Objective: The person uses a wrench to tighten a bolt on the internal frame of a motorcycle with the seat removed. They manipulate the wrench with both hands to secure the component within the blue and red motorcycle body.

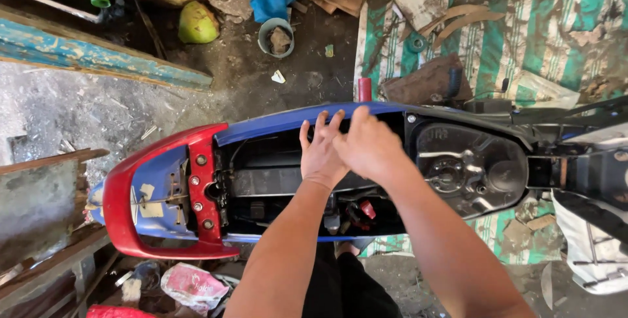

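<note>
**Reaching into an opened scooter body**

Standing over the seatless scooter, the person is leaning both arms down into its open frame. At the left, the red grab rail (131, 190) is bolted across the tail, still in place. The left hand (320, 154) is spreading its fingers wide, holding nothing, over the blue side panel (288, 120) at the far edge, seemingly bracing there. The right hand (369, 148) is lying partly over it; whether its grip is closed, I cannot tell. Further right, the black fuel tank (468, 167) is sitting exposed, above a striped tarp (517, 43) on the ground.
</note>
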